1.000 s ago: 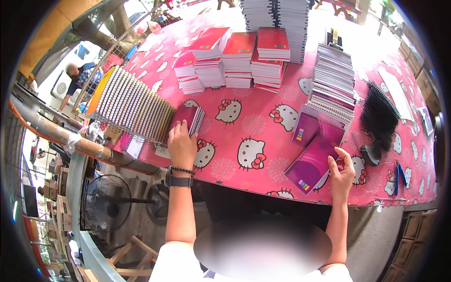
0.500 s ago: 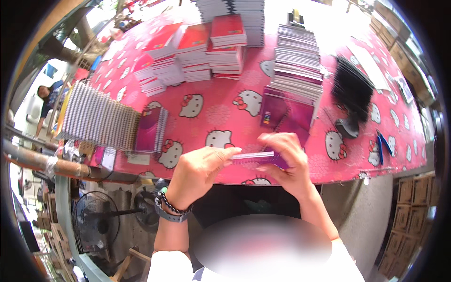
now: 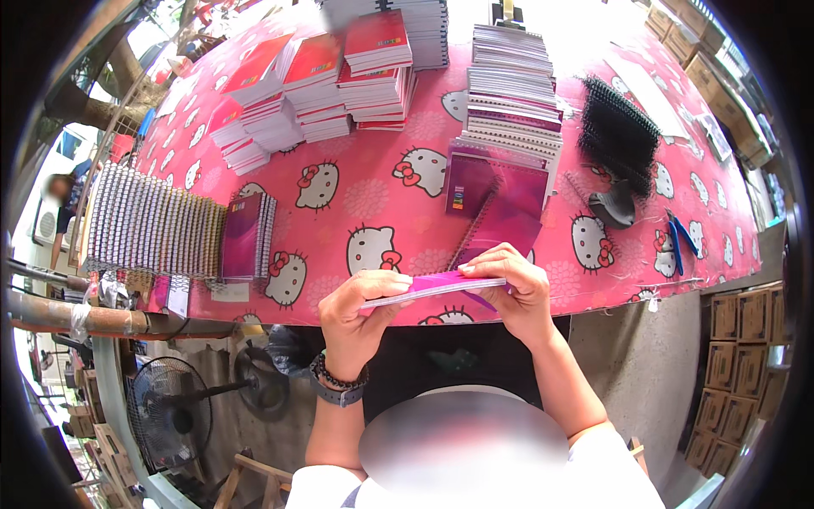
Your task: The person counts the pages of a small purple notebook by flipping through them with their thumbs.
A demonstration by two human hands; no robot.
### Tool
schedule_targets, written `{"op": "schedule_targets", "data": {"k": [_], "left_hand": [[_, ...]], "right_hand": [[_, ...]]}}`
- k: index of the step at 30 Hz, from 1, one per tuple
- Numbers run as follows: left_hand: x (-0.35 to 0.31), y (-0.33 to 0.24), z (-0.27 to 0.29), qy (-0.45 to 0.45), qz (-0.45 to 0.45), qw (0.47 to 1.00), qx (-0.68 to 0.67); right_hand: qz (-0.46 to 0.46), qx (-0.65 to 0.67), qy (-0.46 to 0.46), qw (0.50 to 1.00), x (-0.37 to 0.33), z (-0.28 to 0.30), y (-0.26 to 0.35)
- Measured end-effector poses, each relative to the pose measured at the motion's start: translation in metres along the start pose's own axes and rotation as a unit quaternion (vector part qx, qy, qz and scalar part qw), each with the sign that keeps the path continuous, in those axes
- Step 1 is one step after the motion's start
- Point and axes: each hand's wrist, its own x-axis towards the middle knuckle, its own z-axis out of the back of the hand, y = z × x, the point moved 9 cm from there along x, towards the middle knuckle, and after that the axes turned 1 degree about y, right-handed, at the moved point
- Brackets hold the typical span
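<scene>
Both my hands hold a thin purple notebook [image 3: 437,287] level above the table's front edge, its pale page edge toward me. My left hand [image 3: 358,310] grips its left end, thumb below and fingers on top. My right hand [image 3: 519,293] pinches the right end the same way. Just beyond my right hand, purple notebooks [image 3: 519,188] lie fanned out against a long row of notebooks [image 3: 509,93]. To the left, a row of spiral-bound notebooks [image 3: 148,225] stands on edge, ending in one with a purple cover [image 3: 244,239].
Stacks of red notebooks [image 3: 318,64] occupy the back of the pink table [image 3: 339,242]. On the right are a bundle of black binding coils [image 3: 619,131], a black object [image 3: 612,208] and blue-handled pliers [image 3: 678,244]. Below are a fan [image 3: 170,411] and cardboard boxes [image 3: 738,365]. A person stands far left.
The notebook has been turned, so its purple top and long page edge now show. My left hand's grip has shifted along with it. The whole view has shifted slightly.
</scene>
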Motion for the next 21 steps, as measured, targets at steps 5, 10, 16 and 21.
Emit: {"op": "schedule_targets", "data": {"k": [5, 10, 16, 21], "left_hand": [[0.002, -0.005, 0.002, 0.017, -0.046, 0.998, 0.046], [0.000, 0.002, -0.005, 0.054, 0.003, 0.999, 0.009], [0.000, 0.030, -0.025, 0.185, 0.199, 0.930, -0.246], [-0.022, 0.040, -0.054, 0.285, 0.269, 0.873, -0.290]], "right_hand": [[0.024, -0.023, -0.007, 0.999, 0.005, -0.002, 0.011], [0.023, -0.031, 0.005, 0.999, 0.003, 0.000, 0.012], [0.061, -0.017, 0.092, 0.994, 0.011, -0.006, 0.025], [0.106, -0.056, 0.088, 0.989, 0.033, -0.021, 0.047]]}}
